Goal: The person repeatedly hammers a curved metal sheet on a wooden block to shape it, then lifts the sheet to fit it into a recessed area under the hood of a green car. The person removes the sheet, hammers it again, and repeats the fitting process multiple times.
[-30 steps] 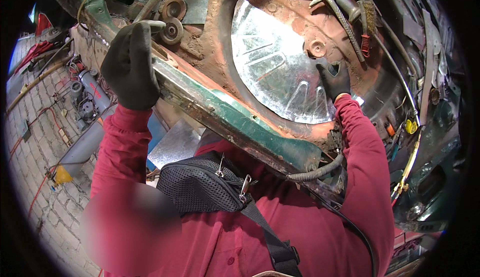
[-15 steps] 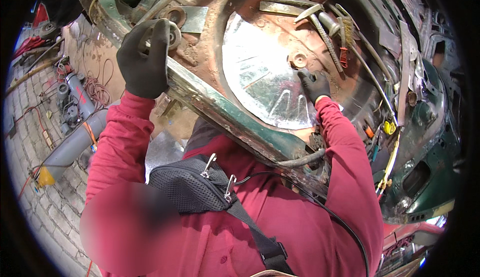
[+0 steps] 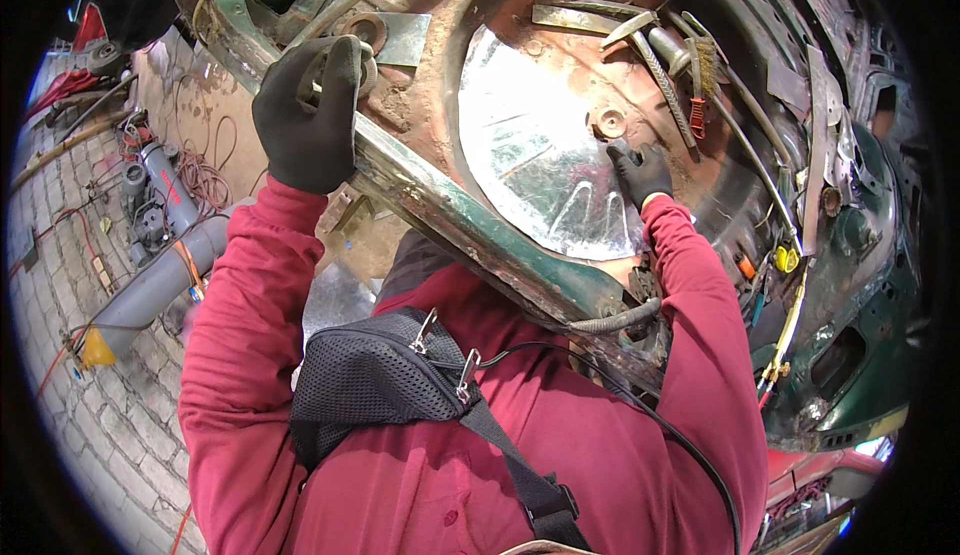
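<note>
My left hand (image 3: pixel 305 120), in a dark glove, is closed around a small round, ring-like thing (image 3: pixel 368 67) above the green body edge (image 3: pixel 470 225). The fingers hide much of it. My right hand (image 3: pixel 643 173), also gloved, rests at the edge of a shiny sheet-metal piece (image 3: pixel 540 155), just below the round raised hub (image 3: pixel 608 123). Its fingers are bent and pinched together, and what they hold, if anything, is hidden. The sheet, roughly a half disc with marked lines, lies in the rusty round well (image 3: pixel 700 180) of a car body.
A hammer (image 3: pixel 630 30), a red-handled wire brush (image 3: pixel 700 85) and metal strips (image 3: pixel 575 17) lie in the well's far right. A flat metal plate (image 3: pixel 405 40) and a rusty ring (image 3: pixel 365 30) sit at far left. A grey pipe (image 3: pixel 150 295) and cables cover the brick floor.
The whole view has shifted slightly. My left hand has tilted, turning the round thing more edge-on. My right hand stays by the hub at the sheet's edge.
</note>
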The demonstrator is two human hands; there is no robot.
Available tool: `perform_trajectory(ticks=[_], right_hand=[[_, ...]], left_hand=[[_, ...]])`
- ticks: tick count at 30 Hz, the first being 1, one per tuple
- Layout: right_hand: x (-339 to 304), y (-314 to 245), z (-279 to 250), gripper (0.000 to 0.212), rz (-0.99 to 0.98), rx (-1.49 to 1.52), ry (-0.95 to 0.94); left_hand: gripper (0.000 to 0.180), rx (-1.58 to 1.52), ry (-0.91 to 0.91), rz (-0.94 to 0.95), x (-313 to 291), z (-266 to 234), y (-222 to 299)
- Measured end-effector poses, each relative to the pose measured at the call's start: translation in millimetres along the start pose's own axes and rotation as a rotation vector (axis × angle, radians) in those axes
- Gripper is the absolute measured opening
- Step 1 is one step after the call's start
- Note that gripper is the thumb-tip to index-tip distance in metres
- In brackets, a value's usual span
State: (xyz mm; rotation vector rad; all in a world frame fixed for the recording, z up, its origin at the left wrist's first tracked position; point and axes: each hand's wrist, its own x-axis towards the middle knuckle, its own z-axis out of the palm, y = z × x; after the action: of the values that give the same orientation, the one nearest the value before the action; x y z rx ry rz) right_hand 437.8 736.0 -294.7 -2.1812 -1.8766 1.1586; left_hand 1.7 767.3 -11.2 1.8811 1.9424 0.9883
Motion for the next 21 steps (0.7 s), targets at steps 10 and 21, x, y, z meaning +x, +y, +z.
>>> perform_trajectory(ticks=[10, 21], right_hand=[[-9.0, 0.5, -20.9, 0.052, 0.095, 0.057, 0.04], [-31.4, -18.4, -144.4, 0.041, -0.21, 0.542, 0.381]], left_hand=[[0.021, -0.138, 0.047, -0.115, 0.2, 1.3, -1.3], [0.022, 0.021, 0.122, -0.019, 2.8, -0.3, 6.0]])
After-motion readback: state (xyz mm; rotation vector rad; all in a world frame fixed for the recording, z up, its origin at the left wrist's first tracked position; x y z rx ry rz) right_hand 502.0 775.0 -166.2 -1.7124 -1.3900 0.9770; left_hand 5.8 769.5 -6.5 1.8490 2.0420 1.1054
